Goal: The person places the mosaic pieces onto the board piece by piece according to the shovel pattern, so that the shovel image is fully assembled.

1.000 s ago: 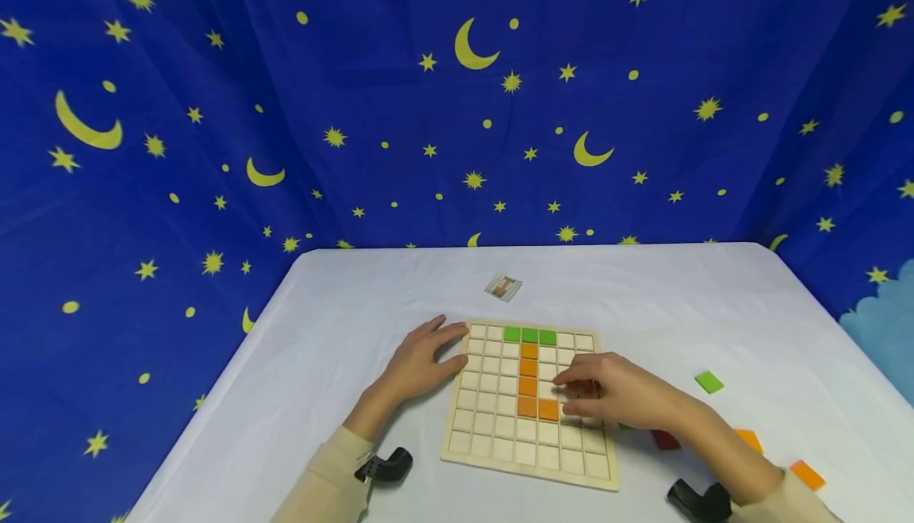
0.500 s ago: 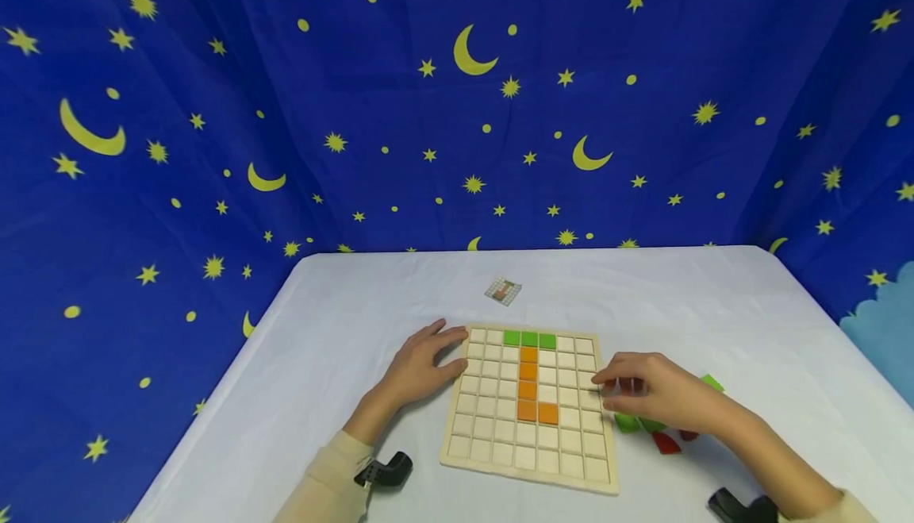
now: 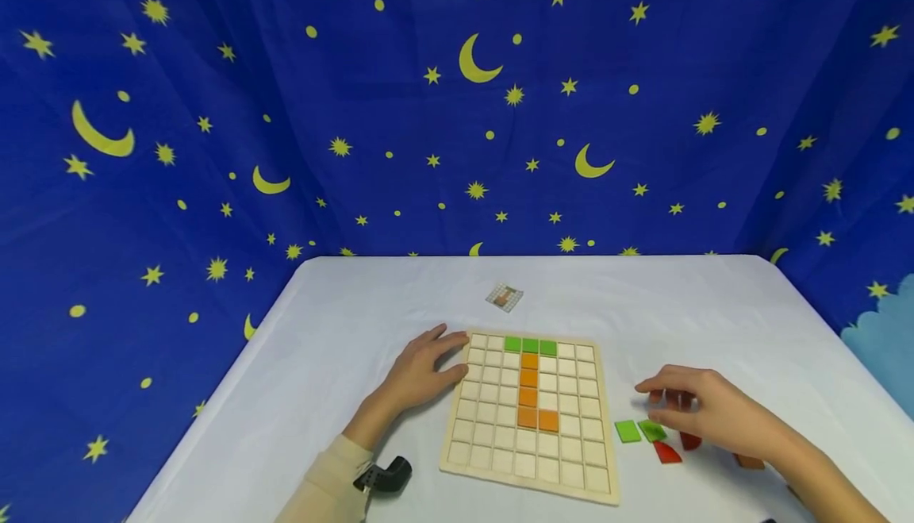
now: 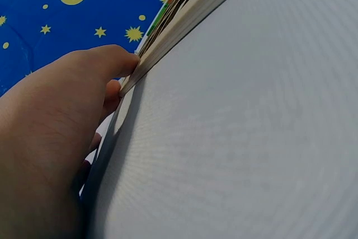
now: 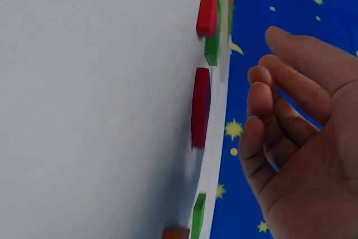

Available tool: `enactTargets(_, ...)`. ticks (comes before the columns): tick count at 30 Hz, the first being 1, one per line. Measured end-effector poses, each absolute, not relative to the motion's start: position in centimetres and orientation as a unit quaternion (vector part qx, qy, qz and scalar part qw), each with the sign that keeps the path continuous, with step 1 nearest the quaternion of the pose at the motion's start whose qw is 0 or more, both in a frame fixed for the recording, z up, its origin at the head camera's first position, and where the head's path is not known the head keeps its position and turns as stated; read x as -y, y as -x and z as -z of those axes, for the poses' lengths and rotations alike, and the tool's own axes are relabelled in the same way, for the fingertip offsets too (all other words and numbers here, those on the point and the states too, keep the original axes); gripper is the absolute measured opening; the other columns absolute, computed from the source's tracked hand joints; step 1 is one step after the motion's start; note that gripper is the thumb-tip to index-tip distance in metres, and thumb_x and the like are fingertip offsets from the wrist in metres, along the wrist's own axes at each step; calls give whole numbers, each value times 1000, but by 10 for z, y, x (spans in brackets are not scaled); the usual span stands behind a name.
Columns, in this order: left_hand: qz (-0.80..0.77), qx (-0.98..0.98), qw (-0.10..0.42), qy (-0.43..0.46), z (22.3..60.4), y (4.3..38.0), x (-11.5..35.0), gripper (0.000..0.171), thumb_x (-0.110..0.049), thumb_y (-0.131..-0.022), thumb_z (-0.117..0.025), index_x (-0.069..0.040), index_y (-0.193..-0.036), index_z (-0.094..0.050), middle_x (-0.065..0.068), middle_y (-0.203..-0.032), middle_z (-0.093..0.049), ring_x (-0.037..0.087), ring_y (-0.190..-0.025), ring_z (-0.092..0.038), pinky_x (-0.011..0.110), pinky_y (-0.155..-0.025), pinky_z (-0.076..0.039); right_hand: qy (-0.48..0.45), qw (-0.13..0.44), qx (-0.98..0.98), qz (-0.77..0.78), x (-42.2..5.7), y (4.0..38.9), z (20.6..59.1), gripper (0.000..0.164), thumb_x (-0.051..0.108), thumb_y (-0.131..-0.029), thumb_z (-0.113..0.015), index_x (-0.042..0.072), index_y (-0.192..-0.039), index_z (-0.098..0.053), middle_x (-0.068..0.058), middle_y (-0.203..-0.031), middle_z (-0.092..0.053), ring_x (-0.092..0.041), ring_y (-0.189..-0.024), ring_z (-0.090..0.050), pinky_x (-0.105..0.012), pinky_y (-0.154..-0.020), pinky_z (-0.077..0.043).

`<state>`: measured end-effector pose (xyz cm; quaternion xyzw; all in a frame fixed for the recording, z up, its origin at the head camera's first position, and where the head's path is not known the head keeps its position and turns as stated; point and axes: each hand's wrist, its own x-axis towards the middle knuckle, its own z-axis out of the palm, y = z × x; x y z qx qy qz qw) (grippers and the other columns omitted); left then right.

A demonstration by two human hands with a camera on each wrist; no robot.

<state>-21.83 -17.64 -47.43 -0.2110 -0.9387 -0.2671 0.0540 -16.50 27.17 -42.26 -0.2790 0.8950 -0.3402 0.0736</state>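
Note:
A square wooden grid board [image 3: 500,449] lies on the table, with three green tiles [image 3: 530,345] in its top row and a line of orange tiles [image 3: 528,378] below them, one more orange tile beside the lowest. My left hand [image 3: 423,372] rests its thumb and fingertips against the board's left edge; the left wrist view shows the thumb [image 4: 120,60] right at that edge. To the right of the board my right hand [image 3: 703,404] hovers above loose pieces with its fingers loosely bent. Nothing is between them in the right wrist view.
Two green squares [image 3: 627,431] and a red quarter-round piece [image 3: 667,452] lie beside the board's right edge. Another red piece [image 3: 690,441] and an orange piece [image 3: 750,461] are partly hidden by the right hand and arm. A small pattern card [image 3: 504,297] lies beyond the board.
My right hand has moved right, away from over the board to above the loose pieces. The left hand stays at the board's edge, and the tiles on the board are the same.

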Motion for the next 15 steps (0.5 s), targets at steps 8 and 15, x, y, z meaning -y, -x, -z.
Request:
enactTargets(8, 265, 939, 59, 209, 473, 218, 177, 51, -50, -89, -61, -28, -135, -57, -5, -141, -50, 25, -138, -32, 55, -107, -28, 250, 52, -909, 331, -297, 157, 429, 28, 32, -87, -72, 22, -112, -69, 12, -85, -60, -7, -72, -53, -23, -60, -45)
enactTargets(15, 257, 942, 55, 208, 473, 219, 174, 50, -50, -89, -61, -29, -135, -57, -9, -140, -50, 23, -138, -31, 53, -107, -28, 239, 86, -906, 338, -326, 157, 436, 17, 29, -88, -72, 23, -103, -68, 9, -84, -58, -8, -73, -52, -24, -58, -42)
